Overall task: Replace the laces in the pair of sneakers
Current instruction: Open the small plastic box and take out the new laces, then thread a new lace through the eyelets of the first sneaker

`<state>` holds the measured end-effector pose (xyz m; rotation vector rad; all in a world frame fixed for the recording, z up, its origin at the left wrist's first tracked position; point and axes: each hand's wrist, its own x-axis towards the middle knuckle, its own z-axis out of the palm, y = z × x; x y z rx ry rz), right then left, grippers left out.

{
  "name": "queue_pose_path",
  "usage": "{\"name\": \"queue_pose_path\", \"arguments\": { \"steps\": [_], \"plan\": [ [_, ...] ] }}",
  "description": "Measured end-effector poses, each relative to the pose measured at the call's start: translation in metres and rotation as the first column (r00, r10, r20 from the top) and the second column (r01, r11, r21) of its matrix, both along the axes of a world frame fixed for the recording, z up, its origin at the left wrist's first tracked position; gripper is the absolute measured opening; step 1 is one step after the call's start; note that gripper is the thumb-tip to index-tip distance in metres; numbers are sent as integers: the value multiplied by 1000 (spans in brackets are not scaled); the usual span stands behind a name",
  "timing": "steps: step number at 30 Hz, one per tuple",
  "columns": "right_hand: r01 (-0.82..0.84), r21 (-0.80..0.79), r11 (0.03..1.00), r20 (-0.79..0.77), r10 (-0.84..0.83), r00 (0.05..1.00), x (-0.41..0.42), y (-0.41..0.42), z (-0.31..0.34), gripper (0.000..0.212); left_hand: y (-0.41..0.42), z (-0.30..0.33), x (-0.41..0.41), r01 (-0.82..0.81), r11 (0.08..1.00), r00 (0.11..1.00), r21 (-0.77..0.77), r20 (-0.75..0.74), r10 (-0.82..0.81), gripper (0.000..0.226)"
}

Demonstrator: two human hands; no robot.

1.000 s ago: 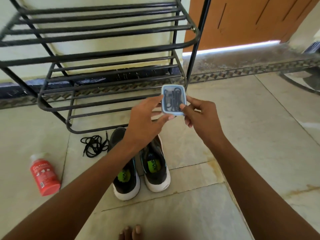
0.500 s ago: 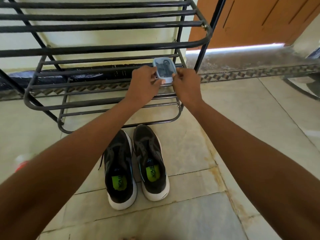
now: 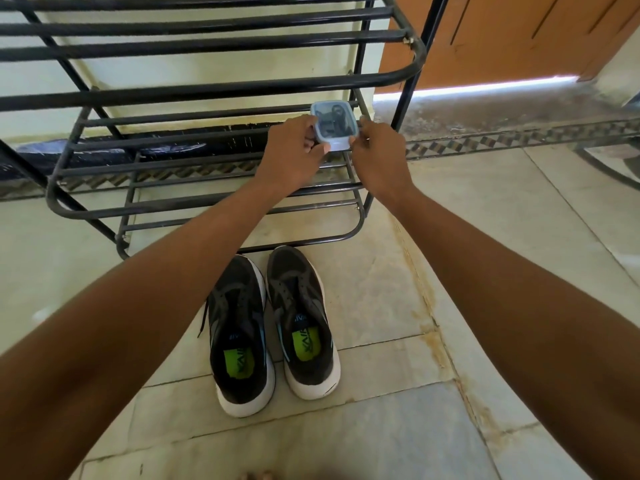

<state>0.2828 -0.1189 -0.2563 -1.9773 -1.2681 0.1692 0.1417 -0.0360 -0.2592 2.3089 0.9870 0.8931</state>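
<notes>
Two dark grey sneakers with white soles stand side by side on the floor, the left sneaker and the right sneaker, toes toward the rack, eyelets without laces. A small clear box with a light blue lid shows dark laces inside. My left hand grips its left side and my right hand pinches its right edge, holding it at the right end of the black metal shoe rack, over a middle shelf. A black lace end pokes out beside my left forearm.
The rack stands against a pale wall. An orange door is at the back right, with a patterned tile border along the floor. Toes show at the bottom edge. A dark curved object sits at the far right.
Both hands have carried the box away from me, up to the rack's right end. The view has shifted; the red bottle and the pile of old laces are out of sight.
</notes>
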Motion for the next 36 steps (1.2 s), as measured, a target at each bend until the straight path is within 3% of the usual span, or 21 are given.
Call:
{"name": "queue_pose_path", "arguments": {
  "steps": [5, 9, 13, 19, 27, 31, 36],
  "plan": [
    [78, 220, 972, -5, -79, 997, -19, -29, -1, 31, -15, 2, -14, -122, 991, 987, -46, 103, 126, 38],
    [107, 375, 921, -187, -38, 982, -56, -56, 0, 22, -52, 10, -50, -145, 983, 951, -114, 257, 170, 31],
    [113, 360, 926, -354, 24, 935, -105, -69, -7, 14, -87, 9, -105, -166, 968, 939, -185, 271, 213, 28],
    [-59, 237, 970, -450, 163, 878, -175, -68, -23, 12, -109, -10, -194, -274, 939, 935, -209, 172, 311, 21],
    [-434, -57, 899, -232, 411, 882, -227, -53, -64, 15, -96, -73, -278, -468, 835, 879, -289, -53, 474, 18],
    [-548, -318, 773, -94, 550, 830, -243, -36, -77, 20, -98, -103, -304, -444, 841, 892, -307, -233, 386, 31],
    [-499, -660, 562, 72, 708, 702, -264, -8, -91, 28, -89, -128, -311, -216, 941, 880, -261, -470, 72, 56]
  ]
}}
